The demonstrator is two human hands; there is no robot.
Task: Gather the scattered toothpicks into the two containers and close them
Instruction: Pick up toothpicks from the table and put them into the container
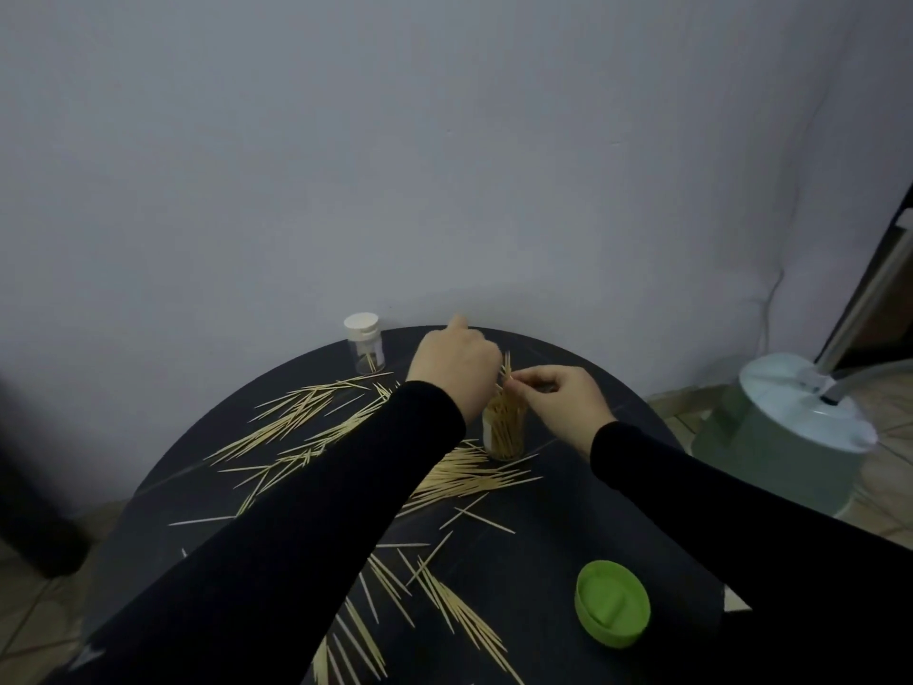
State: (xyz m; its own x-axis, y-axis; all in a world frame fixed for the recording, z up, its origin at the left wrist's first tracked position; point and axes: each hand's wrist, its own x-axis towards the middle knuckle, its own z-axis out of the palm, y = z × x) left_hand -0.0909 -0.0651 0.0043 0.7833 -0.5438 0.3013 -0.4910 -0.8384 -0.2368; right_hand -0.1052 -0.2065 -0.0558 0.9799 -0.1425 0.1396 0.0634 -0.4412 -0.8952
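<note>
Both hands at frame centre: left hand (pixel 452 360) and right hand (pixel 558 400) pinch toothpicks into the open container (pixel 504 430), already fairly full. Plenty of scattered toothpicks (pixel 306 422) remain (green lid (pixel 612 603) lower right, off); the white-capped container (pixel 364 343) upper left looks nearly empty.

Loose wooden toothpicks (pixel 316 427) litter the round black table (pixel 568 546) from nine to six o'clock; bare tabletop lies around the green plastic lid (pixel 612 603) at five.

Round black desk (pixel 568 561), and toothpicks (pixel 306 417) strewn right across it. An open clear container (pixel 504 430) stands mid-desk, packed with picks. White-capped container (pixel 364 343) at the far edge, green lid (pixel 612 603) lying near right.
</note>
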